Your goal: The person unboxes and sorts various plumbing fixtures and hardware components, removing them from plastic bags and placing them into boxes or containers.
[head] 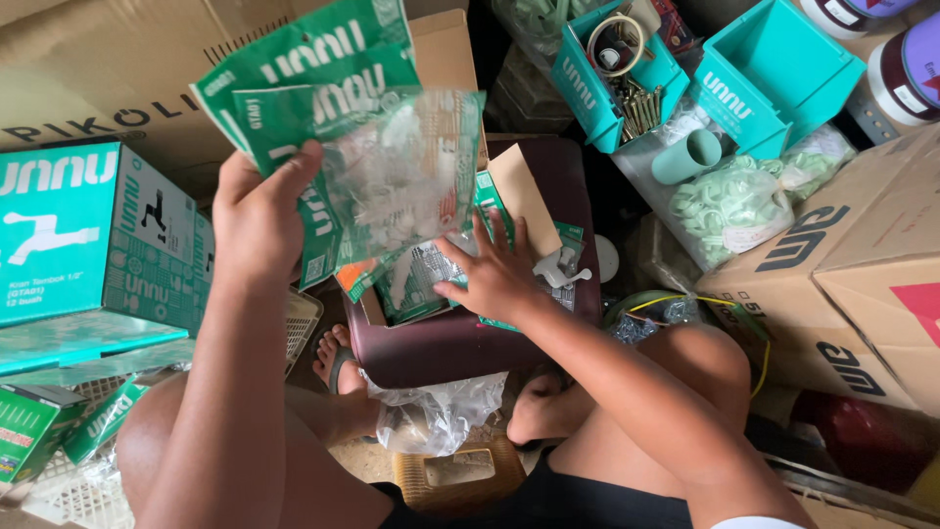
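My left hand (259, 211) is raised and grips a fan of clear plastic packets with green card headers (343, 108), each holding a white plastic part. My right hand (494, 274) lies fingers spread on more such packets (421, 279) piled on a dark maroon stool (460, 343) in front of me. A white plastic tap (560, 266) lies loose just right of that hand. My bare knees and sandalled feet show below the stool.
A teal carton (83, 235) stands at left over smaller green boxes (29, 431). Teal bins (627, 78) with screws and rings sit at the back. Brown cartons (852, 274) stand at right, bagged pale green fittings (734, 201) beside them. A crumpled clear bag (436, 416) lies on the floor.
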